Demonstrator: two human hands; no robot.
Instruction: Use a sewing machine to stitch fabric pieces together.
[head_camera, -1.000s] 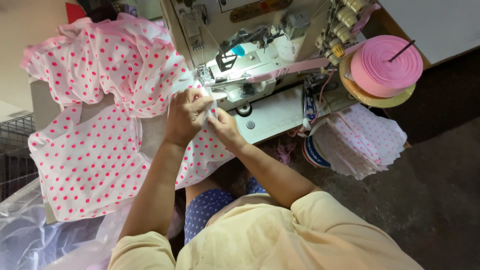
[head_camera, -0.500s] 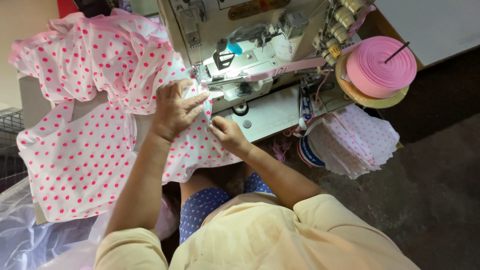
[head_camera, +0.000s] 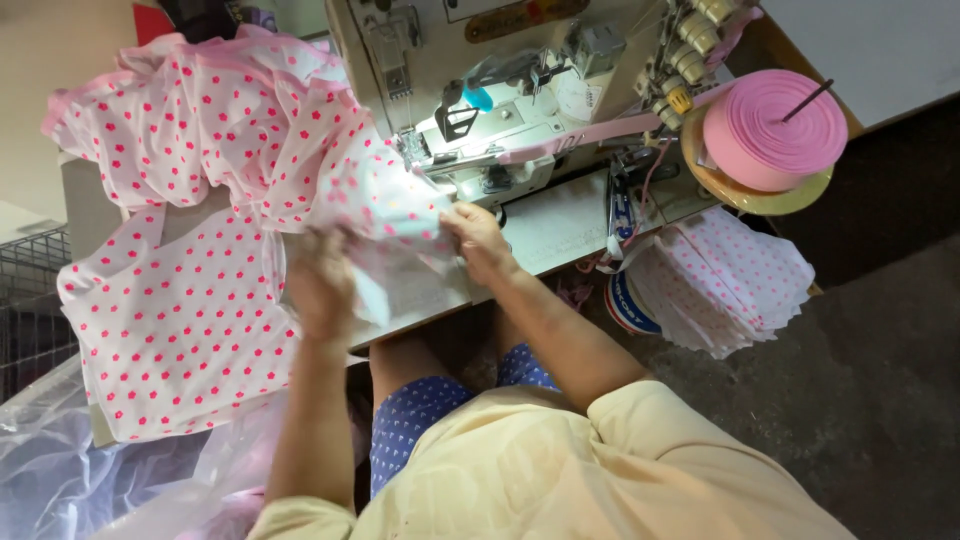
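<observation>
Your left hand, blurred, and right hand both pinch the fabric, which trails left from the machine.

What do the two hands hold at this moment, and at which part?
Both hold the polka-dot fabric: right hand grips its edge near the sewing machine; left hand, blurred, grips a fold.

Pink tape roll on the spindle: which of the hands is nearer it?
Right. The right hand pinches the dotted fabric near the needle, closer to the pink tape roll; the left hand lies farther left.
</observation>
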